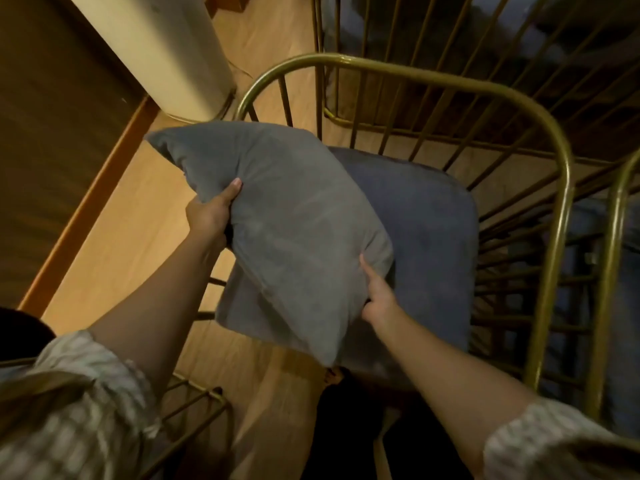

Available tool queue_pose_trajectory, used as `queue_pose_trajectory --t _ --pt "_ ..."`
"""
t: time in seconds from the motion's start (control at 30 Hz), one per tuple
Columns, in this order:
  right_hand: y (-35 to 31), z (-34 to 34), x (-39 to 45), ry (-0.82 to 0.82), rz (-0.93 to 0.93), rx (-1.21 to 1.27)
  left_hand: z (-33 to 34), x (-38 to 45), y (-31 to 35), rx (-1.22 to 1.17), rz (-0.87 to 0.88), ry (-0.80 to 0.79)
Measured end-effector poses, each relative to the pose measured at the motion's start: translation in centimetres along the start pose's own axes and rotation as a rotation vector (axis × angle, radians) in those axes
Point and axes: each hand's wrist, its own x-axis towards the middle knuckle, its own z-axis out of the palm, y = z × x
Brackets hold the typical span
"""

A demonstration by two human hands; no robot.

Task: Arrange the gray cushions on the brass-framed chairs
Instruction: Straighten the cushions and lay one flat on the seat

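Over a wood-plank floor (pixel 131 216), my left hand (pixel 211 211) and right hand (pixel 379 299) grip a soft gray square cushion (pixel 287 230); next, I'd lower it toward two o'clock onto the brass-framed wire chair (pixel 554 140), against its blue-gray seat pad (pixel 426 230).

We look down on a light wooden plank floor (pixel 138 244), warm in tone, with a darker wooden skirting strip (pixel 93 206) along its left edge. On it stands the brass-coloured metal wire-frame chair (pixel 550 140), whose curved top rail and thin bars rise around a blue-gray square seat cushion (pixel 429 233) that lies on its seat. A cream-white cylindrical appliance (pixel 173 53) stands on the floor just beyond the chair's left side. More brass wire frames (pixel 415 64) stand on the floor behind.
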Motion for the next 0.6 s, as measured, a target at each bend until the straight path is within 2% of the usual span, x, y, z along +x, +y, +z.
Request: queue_pose_trajectory --t 0.1,0.2,0.3,0.43,0.47,0.53,0.6 --pt "-3.5 -3.8 -1.4 0.129 -0.139 -0.063 -0.3 -2.4 -3.5 -0.121 -0.037 -0.126" --pt "-6.7 -7.9 -2.4 0.277 -0.261 -0.173 -0.5 -4.9 -8.8 -0.230 -0.168 -0.242" --pt "-8.9 -11.1 -3.3 0.350 -0.355 -0.321 -0.6 -7.4 -14.9 -0.280 -0.334 -0.317" --pt "-8.3 -15.4 -2.0 0.387 -0.236 -0.537 -1.8 -8.5 -22.9 -0.219 -0.565 -0.329" --pt "-7.5 -16.0 -1.8 0.388 -0.171 -0.620 -2.2 -9.2 -23.5 -0.200 -0.607 -0.327" --pt "-5.5 -16.5 -1.9 0.383 -0.085 -0.744 -3.0 -9.9 -24.3 -0.110 -0.551 -0.252" --pt "-3.4 -16.9 -1.6 0.389 -0.145 -0.719 -3.7 -9.6 -24.1 0.159 -0.331 0.004"
